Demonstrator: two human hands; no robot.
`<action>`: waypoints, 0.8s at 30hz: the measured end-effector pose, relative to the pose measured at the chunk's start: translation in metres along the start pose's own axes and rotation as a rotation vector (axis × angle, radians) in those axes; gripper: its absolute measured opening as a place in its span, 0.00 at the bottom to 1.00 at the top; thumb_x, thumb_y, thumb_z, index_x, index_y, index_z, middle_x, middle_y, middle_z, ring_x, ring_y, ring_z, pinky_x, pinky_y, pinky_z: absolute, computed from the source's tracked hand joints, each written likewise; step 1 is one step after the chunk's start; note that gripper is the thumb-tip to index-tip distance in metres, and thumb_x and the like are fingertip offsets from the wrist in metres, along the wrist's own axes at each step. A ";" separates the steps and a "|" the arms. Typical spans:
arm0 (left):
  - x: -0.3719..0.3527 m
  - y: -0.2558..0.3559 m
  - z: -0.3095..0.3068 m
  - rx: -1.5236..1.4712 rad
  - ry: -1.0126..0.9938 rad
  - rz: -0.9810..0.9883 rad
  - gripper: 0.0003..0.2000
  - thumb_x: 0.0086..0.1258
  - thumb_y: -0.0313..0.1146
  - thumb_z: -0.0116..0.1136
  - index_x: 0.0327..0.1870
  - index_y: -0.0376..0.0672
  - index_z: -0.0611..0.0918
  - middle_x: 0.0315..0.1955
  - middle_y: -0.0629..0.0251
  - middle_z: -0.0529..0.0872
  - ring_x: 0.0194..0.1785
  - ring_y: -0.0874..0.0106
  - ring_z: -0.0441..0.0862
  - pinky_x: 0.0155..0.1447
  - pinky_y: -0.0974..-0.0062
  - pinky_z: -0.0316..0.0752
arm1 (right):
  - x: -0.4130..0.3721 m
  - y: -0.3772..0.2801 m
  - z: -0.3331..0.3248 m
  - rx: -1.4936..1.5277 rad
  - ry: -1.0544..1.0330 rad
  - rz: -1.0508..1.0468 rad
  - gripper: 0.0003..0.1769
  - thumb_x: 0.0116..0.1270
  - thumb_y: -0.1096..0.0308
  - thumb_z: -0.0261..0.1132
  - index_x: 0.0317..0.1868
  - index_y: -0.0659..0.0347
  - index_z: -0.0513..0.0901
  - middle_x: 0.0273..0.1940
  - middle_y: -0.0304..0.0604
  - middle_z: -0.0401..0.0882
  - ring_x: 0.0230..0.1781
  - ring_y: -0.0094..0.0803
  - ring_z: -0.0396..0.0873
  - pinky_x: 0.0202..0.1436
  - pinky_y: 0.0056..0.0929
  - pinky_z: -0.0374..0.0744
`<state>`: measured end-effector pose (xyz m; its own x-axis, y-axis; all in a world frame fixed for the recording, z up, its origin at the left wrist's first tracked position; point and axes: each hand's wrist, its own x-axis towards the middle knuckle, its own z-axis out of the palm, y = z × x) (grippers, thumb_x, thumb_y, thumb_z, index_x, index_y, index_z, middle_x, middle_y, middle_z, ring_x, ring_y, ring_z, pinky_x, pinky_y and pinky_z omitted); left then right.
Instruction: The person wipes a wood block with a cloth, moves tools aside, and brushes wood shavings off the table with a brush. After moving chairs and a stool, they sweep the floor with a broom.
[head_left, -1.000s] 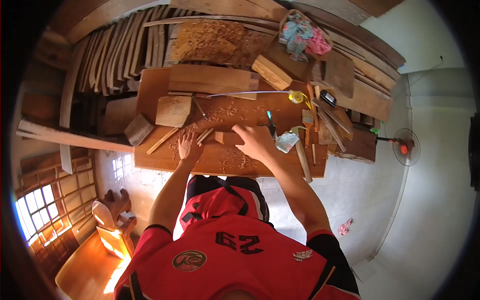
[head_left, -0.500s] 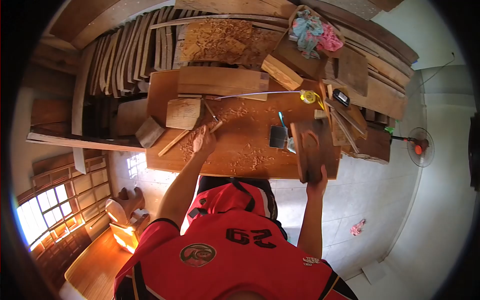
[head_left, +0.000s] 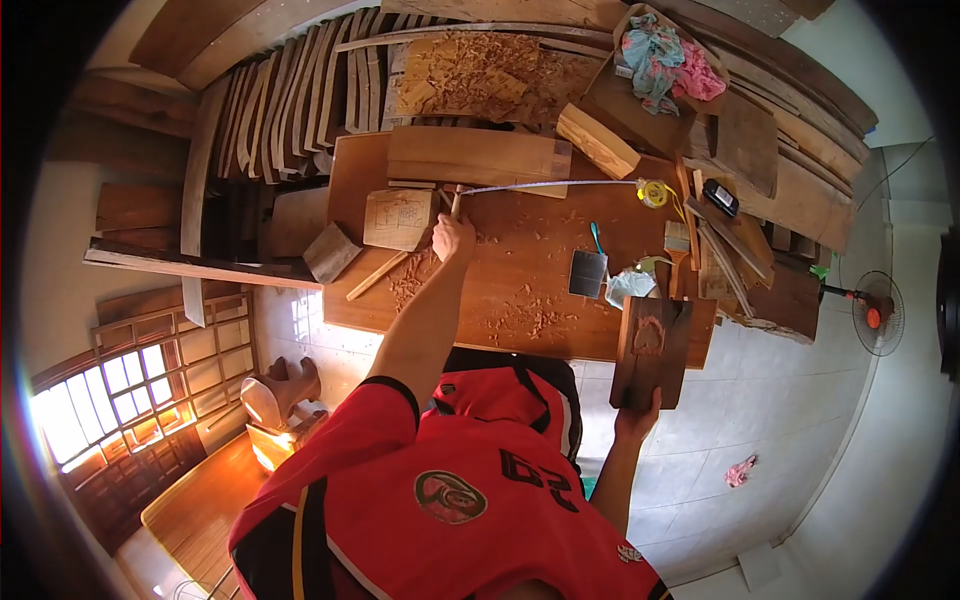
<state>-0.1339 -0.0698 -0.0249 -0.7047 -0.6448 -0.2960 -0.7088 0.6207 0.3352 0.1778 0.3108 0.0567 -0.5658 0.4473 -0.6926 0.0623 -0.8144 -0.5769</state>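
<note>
Right hand [head_left: 637,420] is clamped on the near end of a dark brown wooden board [head_left: 652,350], fingers wrapped under it. The board sits tilted at the near right corner of the brown wooden workbench [head_left: 520,255], half overhanging the edge.

Its face shows a rough oval recess, and loose tan wood shavings [head_left: 522,320] lie mid-bench. Judging by that, roughing is well begun, but the recess looks shallow and unfinished.

Left hand [head_left: 453,238] is stretched to the far side, just beside a pale square wood block with pencil lines [head_left: 400,218]. Its fingertips are at a thin stick-like tool [head_left: 455,200]; cannot tell if it has hold of it. The block looks marked only, not cut.

A yellow tape measure [head_left: 653,193] lies at the far right with its blade run out. A dark square sheet [head_left: 587,273] and a flat paintbrush [head_left: 677,245] lie near the board.
</note>
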 end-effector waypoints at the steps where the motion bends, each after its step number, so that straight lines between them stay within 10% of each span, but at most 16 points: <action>1: -0.001 0.001 0.000 -0.006 -0.016 -0.008 0.28 0.65 0.57 0.60 0.43 0.33 0.82 0.41 0.44 0.88 0.47 0.48 0.87 0.51 0.53 0.82 | 0.002 -0.001 -0.003 -0.011 0.010 -0.009 0.38 0.68 0.52 0.67 0.73 0.58 0.66 0.70 0.44 0.70 0.72 0.43 0.66 0.76 0.45 0.64; 4: -0.006 0.000 -0.009 -0.072 -0.111 -0.123 0.29 0.63 0.56 0.59 0.43 0.32 0.85 0.42 0.44 0.88 0.49 0.51 0.87 0.56 0.55 0.80 | 0.010 -0.005 -0.012 -0.054 0.014 -0.023 0.37 0.69 0.53 0.66 0.73 0.60 0.67 0.69 0.45 0.71 0.70 0.42 0.68 0.75 0.44 0.65; 6: 0.017 -0.041 0.015 -0.392 -0.438 -0.175 0.19 0.68 0.52 0.56 0.33 0.42 0.80 0.28 0.59 0.84 0.29 0.66 0.82 0.35 0.65 0.77 | 0.015 -0.007 -0.011 -0.093 -0.030 -0.010 0.36 0.69 0.55 0.66 0.73 0.61 0.67 0.69 0.45 0.72 0.69 0.42 0.69 0.74 0.44 0.66; 10: -0.031 -0.039 -0.057 -1.282 -0.937 -0.348 0.11 0.76 0.43 0.47 0.36 0.47 0.72 0.21 0.70 0.69 0.19 0.76 0.61 0.27 0.75 0.63 | 0.027 0.003 -0.004 -0.163 -0.078 -0.023 0.34 0.70 0.59 0.66 0.72 0.62 0.68 0.67 0.45 0.73 0.67 0.42 0.72 0.73 0.43 0.68; 24: -0.033 -0.067 -0.167 -1.375 -1.205 0.070 0.14 0.72 0.35 0.45 0.55 0.42 0.75 0.35 0.65 0.80 0.29 0.73 0.74 0.33 0.74 0.71 | 0.076 0.106 0.147 -0.667 -0.352 0.275 0.27 0.60 0.60 0.77 0.57 0.62 0.81 0.50 0.43 0.83 0.51 0.31 0.80 0.56 0.31 0.76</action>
<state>-0.0574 -0.1646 0.1118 -0.8060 0.3841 -0.4503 -0.5918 -0.5359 0.6022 0.0203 0.2043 0.0063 -0.6782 0.0291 -0.7343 0.6524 -0.4362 -0.6198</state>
